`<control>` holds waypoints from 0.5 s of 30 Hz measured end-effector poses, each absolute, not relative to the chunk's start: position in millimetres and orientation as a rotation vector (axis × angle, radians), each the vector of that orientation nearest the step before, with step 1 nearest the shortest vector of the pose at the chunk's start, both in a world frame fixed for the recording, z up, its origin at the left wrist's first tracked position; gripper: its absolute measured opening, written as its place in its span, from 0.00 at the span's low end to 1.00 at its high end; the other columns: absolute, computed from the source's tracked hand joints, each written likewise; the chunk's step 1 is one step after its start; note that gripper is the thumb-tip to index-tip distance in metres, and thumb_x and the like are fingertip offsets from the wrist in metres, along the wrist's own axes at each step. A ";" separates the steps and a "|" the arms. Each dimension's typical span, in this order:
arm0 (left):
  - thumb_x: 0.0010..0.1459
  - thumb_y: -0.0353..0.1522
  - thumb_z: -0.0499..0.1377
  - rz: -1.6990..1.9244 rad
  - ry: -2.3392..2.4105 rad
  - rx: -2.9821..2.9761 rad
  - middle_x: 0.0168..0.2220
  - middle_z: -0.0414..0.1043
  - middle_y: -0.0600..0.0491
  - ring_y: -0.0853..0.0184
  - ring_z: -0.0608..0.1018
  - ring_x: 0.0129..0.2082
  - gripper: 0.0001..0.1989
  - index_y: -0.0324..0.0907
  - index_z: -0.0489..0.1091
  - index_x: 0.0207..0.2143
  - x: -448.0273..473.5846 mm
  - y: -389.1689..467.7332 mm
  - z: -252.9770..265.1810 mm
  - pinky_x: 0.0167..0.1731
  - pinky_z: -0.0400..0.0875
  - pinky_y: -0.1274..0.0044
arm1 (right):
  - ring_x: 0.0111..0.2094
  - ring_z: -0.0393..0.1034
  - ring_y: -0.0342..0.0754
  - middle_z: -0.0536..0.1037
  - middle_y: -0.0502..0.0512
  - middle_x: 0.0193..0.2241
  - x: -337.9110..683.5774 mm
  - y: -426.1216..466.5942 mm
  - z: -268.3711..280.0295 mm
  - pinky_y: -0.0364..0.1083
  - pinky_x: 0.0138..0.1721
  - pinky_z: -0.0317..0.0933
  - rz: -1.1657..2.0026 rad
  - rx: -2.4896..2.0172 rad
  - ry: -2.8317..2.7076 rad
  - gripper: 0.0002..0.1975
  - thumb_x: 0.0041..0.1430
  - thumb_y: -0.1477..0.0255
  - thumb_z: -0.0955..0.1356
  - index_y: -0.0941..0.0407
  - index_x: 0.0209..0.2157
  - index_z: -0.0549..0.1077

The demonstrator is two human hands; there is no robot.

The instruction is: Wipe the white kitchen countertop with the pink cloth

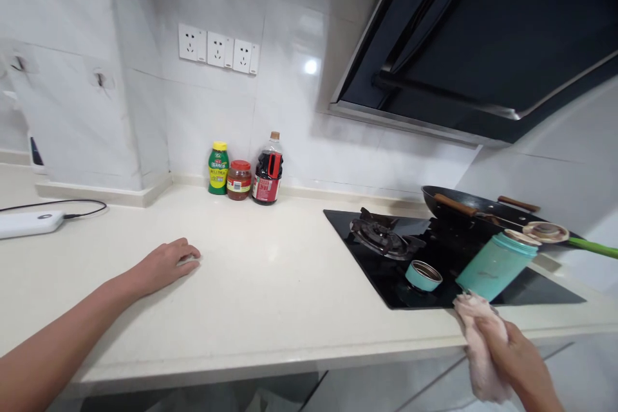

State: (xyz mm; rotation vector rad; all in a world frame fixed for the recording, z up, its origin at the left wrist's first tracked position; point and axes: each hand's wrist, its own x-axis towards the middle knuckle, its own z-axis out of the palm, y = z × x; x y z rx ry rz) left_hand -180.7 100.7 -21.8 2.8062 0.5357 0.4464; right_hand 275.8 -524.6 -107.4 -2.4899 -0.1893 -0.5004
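Observation:
My left hand [167, 264] rests on the white countertop [270, 296], fingers loosely bent with a gap by the thumb, holding nothing. At the right, my right hand [514, 357] grips a pale pinkish cloth [483, 347] in front of the counter's edge. The cloth's upper end is at the lower part of a teal cylindrical container [499, 267], which looks tilted to the right; whether they touch I cannot tell. A short teal ring-shaped piece [423, 277], perhaps its lid, sits on the black stove top [367, 270] left of the container.
A dark wok [463, 206] with wooden handles is on the stove's far side, near a burner grate [383, 238]. A green-handled utensil [591, 246] extends right. Against the wall stand a green bottle [218, 170], a red-lidded jar [239, 181] and a dark sauce bottle [268, 174].

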 end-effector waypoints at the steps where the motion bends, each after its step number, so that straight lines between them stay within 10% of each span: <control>1: 0.61 0.47 0.51 0.447 0.530 2.808 0.42 0.75 0.49 0.60 0.78 0.40 0.21 0.46 0.77 0.43 -180.3 102.1 -22.7 0.42 0.69 0.72 | 0.39 0.73 0.73 0.78 0.75 0.38 274.2 -520.8 -105.9 0.64 0.37 0.66 -0.518 -2.498 -0.130 0.39 0.51 0.43 0.57 0.61 0.45 0.75; 15: 0.61 0.48 0.51 0.436 0.483 2.818 0.42 0.76 0.50 0.61 0.78 0.39 0.21 0.47 0.76 0.44 -175.6 98.9 -25.4 0.41 0.69 0.73 | 0.53 0.68 0.66 0.76 0.64 0.49 58.5 -346.5 -168.7 0.64 0.58 0.56 -0.900 -2.047 -0.993 0.26 0.56 0.52 0.62 0.53 0.50 0.71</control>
